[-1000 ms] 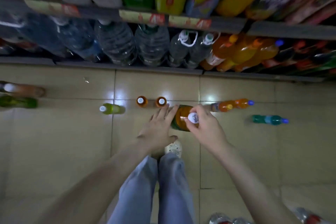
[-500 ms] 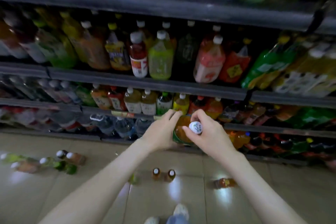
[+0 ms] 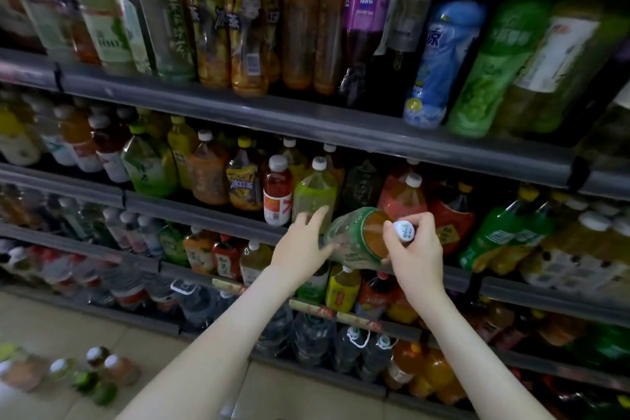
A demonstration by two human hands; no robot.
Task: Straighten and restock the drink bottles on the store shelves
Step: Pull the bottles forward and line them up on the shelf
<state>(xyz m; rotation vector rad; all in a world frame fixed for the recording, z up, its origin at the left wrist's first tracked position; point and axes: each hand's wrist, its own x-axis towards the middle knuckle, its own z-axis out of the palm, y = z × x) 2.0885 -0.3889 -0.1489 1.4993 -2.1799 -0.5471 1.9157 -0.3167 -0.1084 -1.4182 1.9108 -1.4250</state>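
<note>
We face a tall store shelving unit (image 3: 306, 119) whose grey shelf edges run from the left down toward the right, every level packed with drink bottles. On the top level a purple Fanta bottle (image 3: 363, 34) stands near the middle, with a light blue bottle (image 3: 439, 61) to its right at the front edge. On the level below, a red drink with a white cap (image 3: 278, 191) stands at the front edge beside a pale green bottle (image 3: 315, 191).

In front of that level we hold a large tea bottle with a green label (image 3: 354, 239), tilted so its white cap points back at us, its base toward the shelf. Our right hand (image 3: 417, 249) pinches the neck just under the cap, fingers closed around it. Our left hand (image 3: 301, 245) lies against the bottle's left side with fingers spread; it seems to steady rather than clasp, though the contact is partly hidden.

At the lower left, small bottles (image 3: 88, 372) stand blurred on the tiled floor (image 3: 102, 334).
</note>
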